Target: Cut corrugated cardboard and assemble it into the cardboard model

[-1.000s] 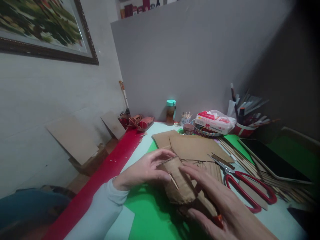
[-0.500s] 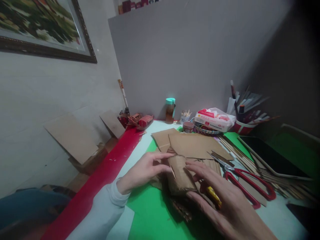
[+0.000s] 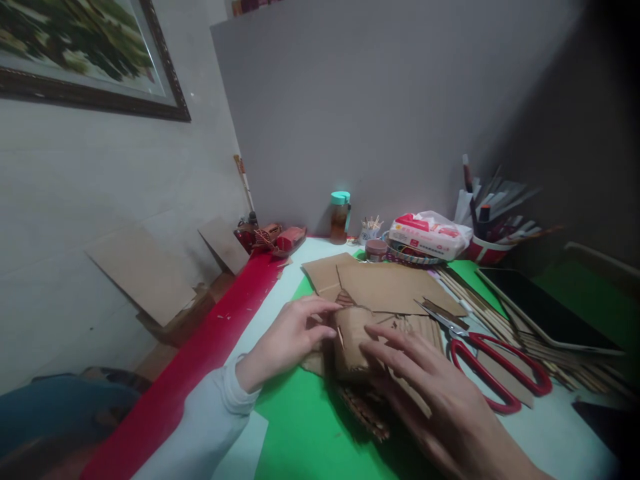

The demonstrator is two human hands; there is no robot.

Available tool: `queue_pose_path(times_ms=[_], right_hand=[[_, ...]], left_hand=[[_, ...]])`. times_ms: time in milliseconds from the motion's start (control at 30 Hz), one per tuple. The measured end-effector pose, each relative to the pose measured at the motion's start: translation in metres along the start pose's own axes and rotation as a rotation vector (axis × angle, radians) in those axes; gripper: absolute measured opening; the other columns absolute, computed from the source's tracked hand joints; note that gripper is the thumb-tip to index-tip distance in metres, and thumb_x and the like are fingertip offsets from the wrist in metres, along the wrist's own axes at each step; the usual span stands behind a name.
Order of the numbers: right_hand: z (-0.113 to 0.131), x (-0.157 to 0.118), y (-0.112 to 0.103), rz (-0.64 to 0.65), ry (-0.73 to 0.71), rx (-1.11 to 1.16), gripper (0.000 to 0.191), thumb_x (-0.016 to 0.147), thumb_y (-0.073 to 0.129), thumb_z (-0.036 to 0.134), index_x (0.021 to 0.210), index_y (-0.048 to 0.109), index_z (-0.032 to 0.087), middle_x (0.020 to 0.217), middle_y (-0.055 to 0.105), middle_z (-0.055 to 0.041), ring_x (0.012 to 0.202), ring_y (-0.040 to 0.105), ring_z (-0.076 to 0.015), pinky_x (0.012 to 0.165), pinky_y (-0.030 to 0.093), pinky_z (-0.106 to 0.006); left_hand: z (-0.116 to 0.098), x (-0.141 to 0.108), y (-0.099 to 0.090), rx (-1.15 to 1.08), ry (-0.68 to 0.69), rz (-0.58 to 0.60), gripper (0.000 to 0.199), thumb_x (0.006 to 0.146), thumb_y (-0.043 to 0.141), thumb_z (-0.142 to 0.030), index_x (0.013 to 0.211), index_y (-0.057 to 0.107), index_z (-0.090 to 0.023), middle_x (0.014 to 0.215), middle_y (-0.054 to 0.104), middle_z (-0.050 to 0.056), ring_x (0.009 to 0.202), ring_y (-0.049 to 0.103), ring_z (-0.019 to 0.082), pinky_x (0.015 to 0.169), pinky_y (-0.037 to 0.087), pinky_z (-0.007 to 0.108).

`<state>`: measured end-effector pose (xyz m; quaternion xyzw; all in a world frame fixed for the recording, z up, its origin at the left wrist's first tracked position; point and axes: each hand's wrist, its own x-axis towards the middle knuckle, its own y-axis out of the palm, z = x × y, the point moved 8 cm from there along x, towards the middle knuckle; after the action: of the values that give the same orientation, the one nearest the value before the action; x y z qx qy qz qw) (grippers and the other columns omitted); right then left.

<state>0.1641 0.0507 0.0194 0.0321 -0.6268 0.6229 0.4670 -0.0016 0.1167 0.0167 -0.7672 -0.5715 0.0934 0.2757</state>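
A curved brown cardboard piece (image 3: 351, 347), with a slit on its left side, stands over the green sheet between my hands. My left hand (image 3: 293, 333) pinches in at its left edge, forefinger at the top and thumb near the slit. Across its right side lie the fingertips of my right hand (image 3: 435, 380), steadying the piece; that thumb is in shadow lower down. A dark, ridged cardboard strip (image 3: 365, 413) shows beneath the piece. Just behind it is a small brown striped cardboard point (image 3: 344, 298).
Flat cardboard sheets (image 3: 395, 287) lie behind. Red-handled scissors (image 3: 493, 367) rest at the right, near thin wooden sticks (image 3: 470, 293) and a tablet (image 3: 545, 310). Along the back stand a bottle (image 3: 340, 219), a toothpick cup (image 3: 370, 231), a tissue pack (image 3: 427, 237) and a pen pot (image 3: 487, 252).
My right hand has shifted on the cardboard, its fingers now lower on the front and its thumb drawn under. The yellow object by the right palm is hidden now. The left hand has barely moved.
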Motion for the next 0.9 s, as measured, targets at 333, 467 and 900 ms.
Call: queue_pose_path(times_ms=[333,467,900], right_hand=[[-0.008,-0.003,0.008,0.005,0.046,0.059,0.040,0.096,0.048,0.008,0.130,0.054,0.029,0.135,0.062,-0.0116,0.114,0.065,-0.0267,0.089,0.060,-0.044],[0.000,-0.003,0.007,0.012,-0.002,0.070,0.041,0.097,0.046,0.006,0.131,0.052,0.027,0.135,0.062,-0.0128,0.117,0.063,-0.0268,0.093,0.057,-0.048],[-0.009,0.007,-0.003,0.028,0.070,0.172,0.035,0.096,0.049,0.011,0.126,0.061,0.026,0.132,0.066,-0.0124,0.120,0.066,-0.0257,0.094,0.059,-0.041]], left_hand=[[0.006,-0.002,0.007,0.028,-0.045,-0.033,0.034,0.080,0.067,-0.003,0.111,0.066,-0.016,0.124,0.058,0.008,0.107,0.059,0.024,0.091,0.052,0.044],[0.013,-0.003,0.008,-0.009,-0.089,-0.034,0.044,0.081,0.064,-0.002,0.121,0.060,-0.019,0.118,0.059,0.006,0.100,0.060,0.022,0.085,0.054,0.042],[0.034,-0.005,0.018,-0.252,-0.293,-0.044,0.045,0.091,0.062,-0.016,0.134,0.046,-0.021,0.093,0.057,-0.001,0.063,0.059,0.012,0.056,0.055,0.029]])
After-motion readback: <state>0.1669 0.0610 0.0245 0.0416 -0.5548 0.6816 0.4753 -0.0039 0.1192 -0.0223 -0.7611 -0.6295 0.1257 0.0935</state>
